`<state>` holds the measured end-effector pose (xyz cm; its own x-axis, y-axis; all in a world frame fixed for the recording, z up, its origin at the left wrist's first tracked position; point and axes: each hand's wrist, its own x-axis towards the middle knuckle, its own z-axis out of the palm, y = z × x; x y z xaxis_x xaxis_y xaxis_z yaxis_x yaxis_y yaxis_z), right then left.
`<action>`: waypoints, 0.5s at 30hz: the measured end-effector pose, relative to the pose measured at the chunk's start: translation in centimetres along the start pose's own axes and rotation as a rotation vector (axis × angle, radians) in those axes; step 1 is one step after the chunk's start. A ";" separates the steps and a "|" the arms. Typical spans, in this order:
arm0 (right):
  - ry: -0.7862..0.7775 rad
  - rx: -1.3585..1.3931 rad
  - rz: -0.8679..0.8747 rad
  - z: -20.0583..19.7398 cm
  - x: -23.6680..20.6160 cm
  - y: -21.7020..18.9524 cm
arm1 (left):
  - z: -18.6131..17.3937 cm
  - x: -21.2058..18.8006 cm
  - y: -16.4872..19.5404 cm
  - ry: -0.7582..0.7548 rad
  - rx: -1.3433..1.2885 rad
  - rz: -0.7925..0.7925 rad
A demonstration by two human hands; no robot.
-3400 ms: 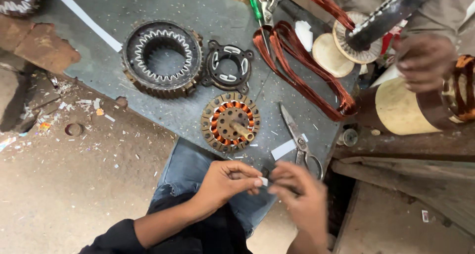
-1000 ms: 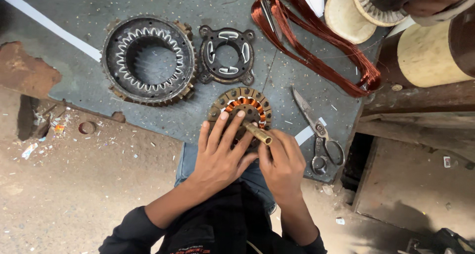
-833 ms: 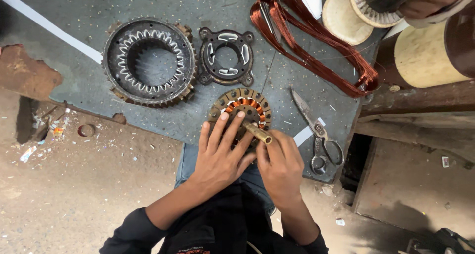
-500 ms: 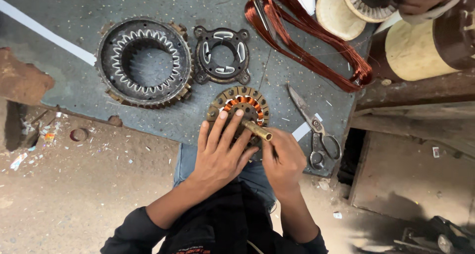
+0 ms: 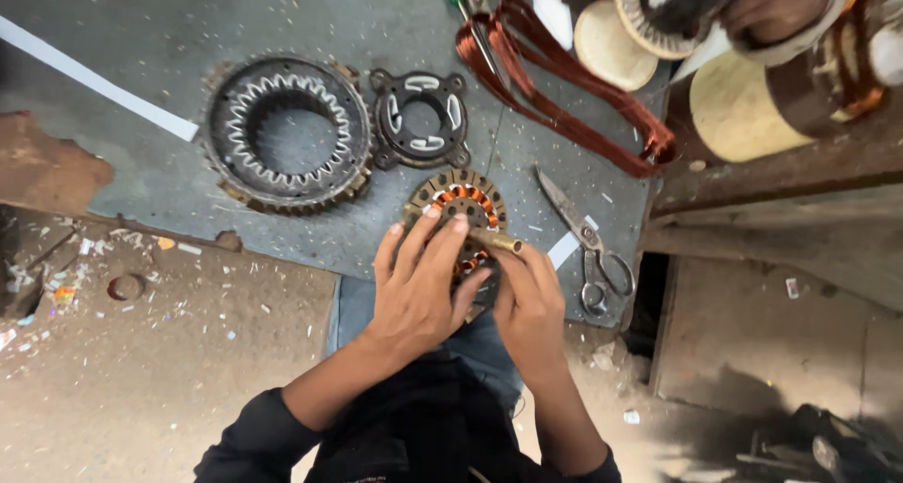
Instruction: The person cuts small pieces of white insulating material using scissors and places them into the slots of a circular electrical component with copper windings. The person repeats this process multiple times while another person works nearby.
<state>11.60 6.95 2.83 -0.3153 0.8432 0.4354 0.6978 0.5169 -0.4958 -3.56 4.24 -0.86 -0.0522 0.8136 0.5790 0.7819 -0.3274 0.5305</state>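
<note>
Since a moment ago, barely any change: left hand (image 5: 419, 290) still spread flat, fingers open, over the small round copper-wound stator (image 5: 458, 221) at the grey metal sheet's (image 5: 141, 50) near edge. Right hand (image 5: 529, 306) still curled, seemingly pinching a short brass-coloured rod (image 5: 496, 241) against the windings. Alongside: steel scissors (image 5: 588, 248), a large toothed iron ring (image 5: 289, 131).

The small round stator (image 5: 458, 206) has copper windings in a ring of slots. It lies flat at the near edge of the grey desk (image 5: 282, 13). A short brass-coloured rod (image 5: 496, 241) lies across its right part.
</note>
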 end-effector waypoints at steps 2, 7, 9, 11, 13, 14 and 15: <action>0.014 0.047 0.030 -0.1 -0.2 -0.3 | -0.4 1.3 -0.3 0.014 0.012 0.051; 0.125 0.296 0.242 -1.0 -1.2 0.3 | -0.9 4.2 -2.4 -0.107 -0.159 0.109; 0.202 0.431 0.272 -1.4 -1.6 0.8 | -1.3 3.8 -2.6 -0.025 -0.479 -0.096; 0.246 0.561 0.224 -1.3 -1.7 0.8 | -1.5 3.5 -2.5 0.003 -0.854 -0.357; 0.242 0.679 0.105 -1.0 -1.6 0.4 | -1.4 3.2 -2.1 -0.021 -1.287 -0.687; 0.240 0.628 0.086 -0.8 -1.5 0.0 | -1.4 3.2 -2.1 -0.029 -1.390 -0.749; 0.237 0.578 0.061 -0.7 -1.4 -0.3 | -1.5 3.2 -2.1 -0.033 -1.493 -0.806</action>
<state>12.22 5.52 2.90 -0.0885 0.8525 0.5152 0.2288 0.5208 -0.8225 -6.32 6.82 0.79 -0.0876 0.9899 -0.1116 -0.6597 0.0263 0.7510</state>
